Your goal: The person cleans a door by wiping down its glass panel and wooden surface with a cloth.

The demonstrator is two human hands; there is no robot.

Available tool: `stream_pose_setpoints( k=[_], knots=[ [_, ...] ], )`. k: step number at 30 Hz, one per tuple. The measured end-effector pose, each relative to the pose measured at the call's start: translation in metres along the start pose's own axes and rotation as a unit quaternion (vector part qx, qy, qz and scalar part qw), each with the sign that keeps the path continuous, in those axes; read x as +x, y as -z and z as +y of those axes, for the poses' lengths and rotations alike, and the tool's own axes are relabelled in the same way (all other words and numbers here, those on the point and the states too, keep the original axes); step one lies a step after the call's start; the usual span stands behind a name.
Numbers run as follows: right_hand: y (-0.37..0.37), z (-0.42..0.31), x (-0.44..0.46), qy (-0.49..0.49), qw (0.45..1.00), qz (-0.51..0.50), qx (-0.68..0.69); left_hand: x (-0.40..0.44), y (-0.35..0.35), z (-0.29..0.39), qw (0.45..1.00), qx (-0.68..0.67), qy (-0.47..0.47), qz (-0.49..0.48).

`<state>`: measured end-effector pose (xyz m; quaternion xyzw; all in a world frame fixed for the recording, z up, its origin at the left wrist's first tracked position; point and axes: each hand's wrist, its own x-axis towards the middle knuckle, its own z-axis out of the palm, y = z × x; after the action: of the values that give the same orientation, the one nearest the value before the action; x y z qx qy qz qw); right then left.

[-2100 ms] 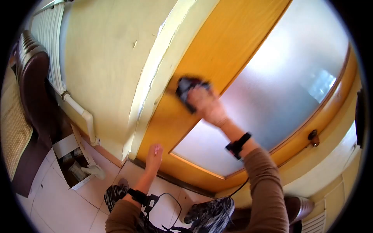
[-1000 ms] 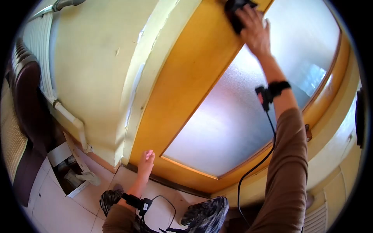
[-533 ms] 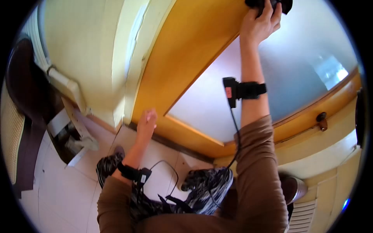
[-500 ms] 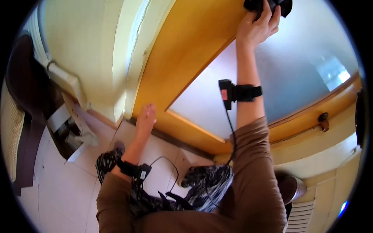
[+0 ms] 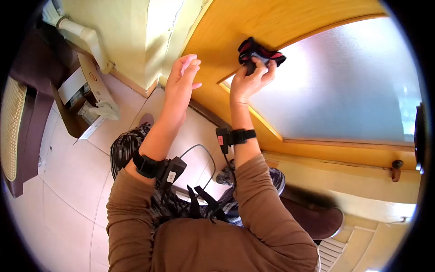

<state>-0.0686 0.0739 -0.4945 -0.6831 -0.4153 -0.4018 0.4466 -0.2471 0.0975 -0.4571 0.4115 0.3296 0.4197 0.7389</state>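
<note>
My right hand (image 5: 250, 82) grips a crumpled black cloth with red parts (image 5: 257, 49). The cloth rests against or just in front of an orange wooden door (image 5: 222, 31), near the lower left corner of its frosted glass panel (image 5: 344, 86). To the left, my left hand (image 5: 180, 84) is raised with nothing in it; its fingers are loosely bent and the thumb stands apart. Each wrist carries a black strap with a small wired box, the left box (image 5: 173, 170) and the right box (image 5: 222, 139).
A cardboard box (image 5: 93, 86) with things inside stands on the tiled floor (image 5: 68, 190) at the left, beside a brown chair with a woven panel (image 5: 13, 131). White pipes (image 5: 93, 43) run along the wall. A brown round-ended seat (image 5: 317, 220) is at the lower right.
My right hand has moved down and left with the cloth, from high on the glass to its lower left corner. My left hand has risen, its fingers now looser.
</note>
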Motion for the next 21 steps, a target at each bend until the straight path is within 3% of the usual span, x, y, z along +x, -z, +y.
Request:
stream_pose_setpoints(
  k=[5,13,17,19,21],
  knots=[
    [-0.004,0.008,-0.057,-0.051,0.996,-0.064,-0.044,-0.002,-0.004,0.003,1.000,0.001,-0.001,-0.011],
    [-0.011,0.015,-0.136,-0.254,0.931,-0.259,-0.042,-0.004,-0.003,0.004,0.999,0.030,0.003,-0.027],
    [0.002,0.032,-0.129,-0.200,0.931,-0.301,-0.049,-0.003,-0.004,0.003,0.999,0.033,0.004,-0.040],
    [0.016,0.049,-0.121,-0.046,0.912,-0.400,-0.078,-0.001,-0.005,0.001,0.999,0.036,0.007,-0.037],
    [0.030,0.064,-0.111,0.044,0.898,-0.428,-0.090,0.000,-0.005,-0.002,0.998,0.041,0.008,-0.043]
  ],
)
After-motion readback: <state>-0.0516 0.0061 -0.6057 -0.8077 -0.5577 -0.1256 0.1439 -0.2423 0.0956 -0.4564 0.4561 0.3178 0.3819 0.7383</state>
